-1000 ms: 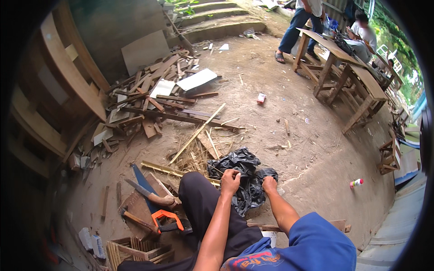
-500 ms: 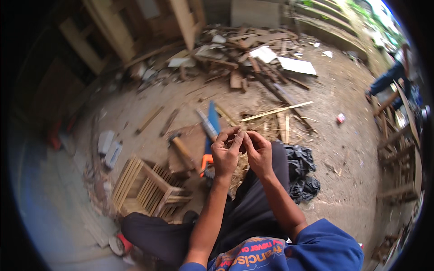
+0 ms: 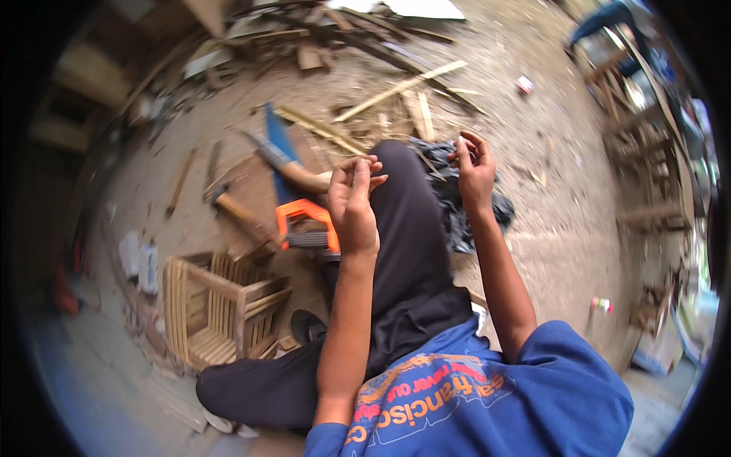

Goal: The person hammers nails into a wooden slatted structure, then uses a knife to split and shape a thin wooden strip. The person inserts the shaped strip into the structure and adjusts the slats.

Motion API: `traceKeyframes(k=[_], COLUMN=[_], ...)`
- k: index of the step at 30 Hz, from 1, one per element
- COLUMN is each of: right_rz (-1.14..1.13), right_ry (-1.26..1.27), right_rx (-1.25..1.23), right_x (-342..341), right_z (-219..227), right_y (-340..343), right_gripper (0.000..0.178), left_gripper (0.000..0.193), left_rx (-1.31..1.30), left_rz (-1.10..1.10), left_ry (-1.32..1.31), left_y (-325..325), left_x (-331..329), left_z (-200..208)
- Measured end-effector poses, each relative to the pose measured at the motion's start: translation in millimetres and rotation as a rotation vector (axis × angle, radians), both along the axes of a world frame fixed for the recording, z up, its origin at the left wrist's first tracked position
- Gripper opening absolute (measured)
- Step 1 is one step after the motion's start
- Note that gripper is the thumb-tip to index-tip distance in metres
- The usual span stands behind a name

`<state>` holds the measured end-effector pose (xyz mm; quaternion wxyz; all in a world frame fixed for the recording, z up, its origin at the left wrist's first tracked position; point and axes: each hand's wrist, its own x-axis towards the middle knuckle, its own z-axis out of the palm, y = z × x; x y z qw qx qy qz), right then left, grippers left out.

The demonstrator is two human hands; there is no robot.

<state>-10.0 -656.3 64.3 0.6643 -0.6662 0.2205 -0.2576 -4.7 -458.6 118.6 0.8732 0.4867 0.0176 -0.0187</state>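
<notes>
My left hand (image 3: pixel 354 204) is raised over my bent leg, thumb and fingers drawn together; anything between them is too small to make out. Farther right, above a black plastic bag (image 3: pixel 499 212), my right hand (image 3: pixel 475 174) is held up with its fingers curled toward the thumb, and what it pinches, if anything, cannot be told. Just left of my left hand lie a handsaw with a blue blade and orange handle (image 3: pixel 306 217) and a bladed tool with a curved wooden handle (image 3: pixel 304 177). A hammer (image 3: pixel 240 213) rests on a brown board (image 3: pixel 247 179).
A slatted wooden frame (image 3: pixel 228 305) stands at the lower left. Split strips (image 3: pixel 400 93) and shavings lie ahead, with heaped scrap wood (image 3: pixel 358 46) beyond. Wooden furniture (image 3: pixel 647 160) lines the right side, where a person's leg (image 3: pixel 601 19) shows.
My hands, fingertips together before, have moved apart: the left slightly left, the right outward to the right. The view has tipped downward, so the scrap heap sits higher.
</notes>
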Motion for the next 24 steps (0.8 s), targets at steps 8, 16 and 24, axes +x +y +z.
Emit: traceKeyframes(k=[8, 16, 24], right_rz=[-0.508, -0.474, 0.150], right_ry=[0.846, 1.029, 0.930], right_rx=[-0.236, -0.546, -0.663], right_x=[-141, -154, -188], right_z=[-231, -249, -280], right_y=[-144, -165, -184], right_gripper=[0.107, 0.087, 0.061], left_gripper=[0.015, 0.017, 0.017], left_rx=[0.150, 0.272, 0.465], left_rz=[-0.513, -0.503, -0.509], left_ry=[0.229, 0.262, 0.152], left_y=[-141, -146, -151], left_x=[-11, -11, -17], left_z=[-85, -115, -118])
